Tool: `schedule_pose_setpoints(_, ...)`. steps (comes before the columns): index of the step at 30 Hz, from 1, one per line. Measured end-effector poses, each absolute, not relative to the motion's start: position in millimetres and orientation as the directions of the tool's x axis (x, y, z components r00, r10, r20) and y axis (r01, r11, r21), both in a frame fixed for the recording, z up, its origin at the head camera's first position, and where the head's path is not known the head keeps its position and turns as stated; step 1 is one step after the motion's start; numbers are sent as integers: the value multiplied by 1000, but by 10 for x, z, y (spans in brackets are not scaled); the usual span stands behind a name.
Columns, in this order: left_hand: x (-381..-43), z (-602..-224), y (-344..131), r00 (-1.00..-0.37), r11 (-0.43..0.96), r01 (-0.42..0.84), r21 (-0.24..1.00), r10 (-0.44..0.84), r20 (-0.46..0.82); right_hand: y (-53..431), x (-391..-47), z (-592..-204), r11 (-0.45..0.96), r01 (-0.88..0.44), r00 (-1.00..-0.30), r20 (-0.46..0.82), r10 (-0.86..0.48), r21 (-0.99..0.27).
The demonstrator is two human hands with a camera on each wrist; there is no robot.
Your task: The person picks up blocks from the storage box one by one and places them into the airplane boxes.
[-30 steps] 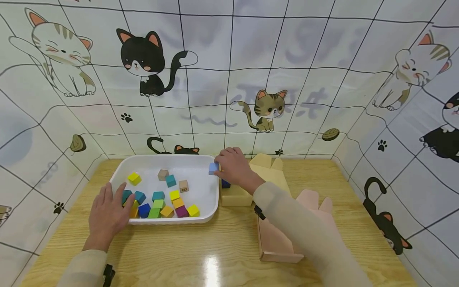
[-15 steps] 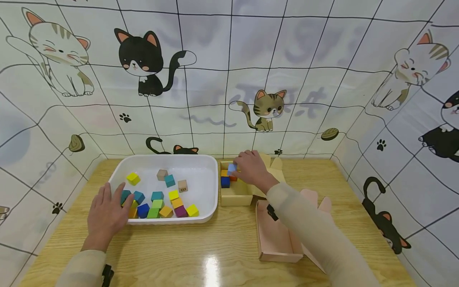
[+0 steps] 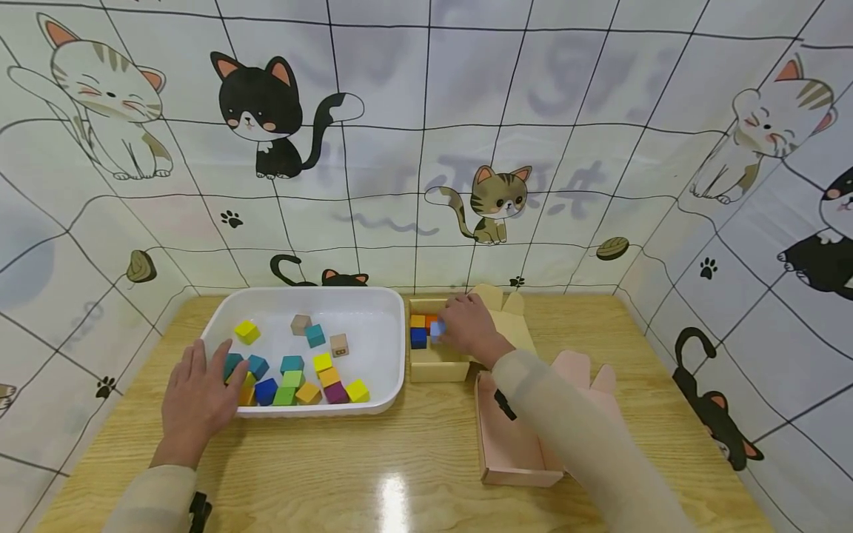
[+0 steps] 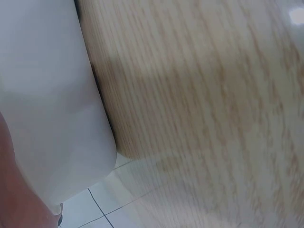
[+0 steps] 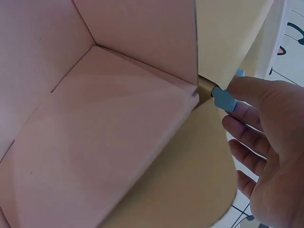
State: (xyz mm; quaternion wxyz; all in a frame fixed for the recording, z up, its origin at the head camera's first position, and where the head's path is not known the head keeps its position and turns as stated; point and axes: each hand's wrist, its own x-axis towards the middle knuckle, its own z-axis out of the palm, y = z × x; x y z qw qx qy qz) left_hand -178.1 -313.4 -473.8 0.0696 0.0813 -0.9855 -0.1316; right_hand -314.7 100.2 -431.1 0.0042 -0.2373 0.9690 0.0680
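My right hand (image 3: 472, 326) pinches a light blue cube (image 3: 436, 332) between thumb and fingers, low inside the yellow cardboard box (image 3: 436, 372). Right beside that cube are a dark blue cube (image 3: 418, 338), an orange cube (image 3: 417, 320) and a partly covered red-orange cube (image 3: 429, 320). In the right wrist view, part of the held cube (image 5: 224, 99) shows at the fingertips. My left hand (image 3: 196, 400) rests with extended fingers on the left front corner of the white tray (image 3: 373, 303), its thumb over several coloured cubes.
Several cubes lie in the tray, including a purple cube (image 3: 336, 392) and a wooden cube (image 3: 339, 345). An opened pink cardboard box (image 3: 509, 437) stands in front of the yellow one on the wooden table (image 3: 320, 474). Cat-printed curtains (image 3: 386, 163) close off the back and sides.
My right hand has carried the light blue cube from above the tray's right rim rightward into the yellow box, then slightly nearer and lower. The left hand stays at the tray.
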Motion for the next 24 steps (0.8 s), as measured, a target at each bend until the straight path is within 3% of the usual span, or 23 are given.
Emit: schedule_pose_setpoints(24,-1776,-4727,-3127,-976,952,-143,271,-181,122,885,-3194,-4459,854,-467,-881,-43,-470,227)
